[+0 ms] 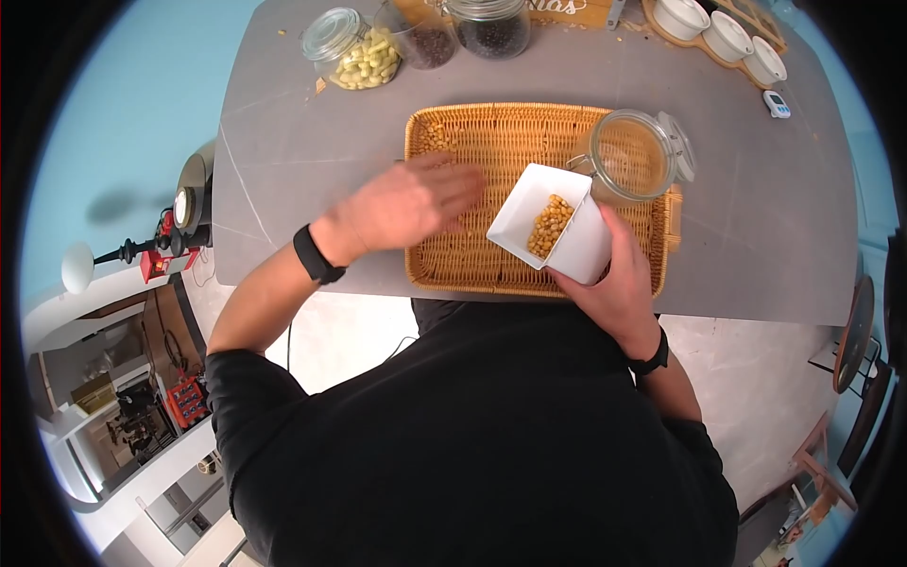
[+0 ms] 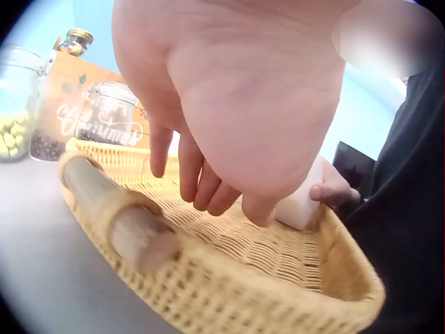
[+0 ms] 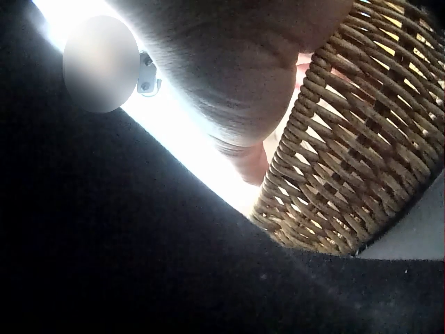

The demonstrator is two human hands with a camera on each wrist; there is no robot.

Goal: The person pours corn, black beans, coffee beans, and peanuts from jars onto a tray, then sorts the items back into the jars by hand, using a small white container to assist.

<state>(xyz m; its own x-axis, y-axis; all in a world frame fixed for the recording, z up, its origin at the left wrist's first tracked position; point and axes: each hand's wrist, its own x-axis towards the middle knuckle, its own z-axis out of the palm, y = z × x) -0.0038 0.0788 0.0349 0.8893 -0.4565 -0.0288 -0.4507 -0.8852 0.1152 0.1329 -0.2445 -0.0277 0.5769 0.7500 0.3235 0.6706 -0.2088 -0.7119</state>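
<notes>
My right hand [image 1: 619, 279] grips a white square container [image 1: 520, 203] from its right side, holding it tilted over the wicker basket [image 1: 449, 274]. Yellow corn kernels [image 1: 551, 227] lie together inside the container. Over the basket's left half is my left hand [image 1: 416, 203], blurred in the head view; its fingers [image 2: 189, 167] hang down, fairly straight, and hold nothing. More kernels [image 1: 436, 137] lie in the basket's far left corner. At the basket's right end stands a glass jar [image 1: 628, 156] with its lid flipped back. The right wrist view shows mostly wicker wall and dark cloth.
Along the table's [image 1: 293, 189] far side stand a jar of pale yellow pieces [image 1: 364, 61], two jars of dark contents and a wooden sign [image 1: 576, 11]. White pots [image 1: 727, 36] on a wooden tray and a small white device [image 1: 777, 104] are at the far right.
</notes>
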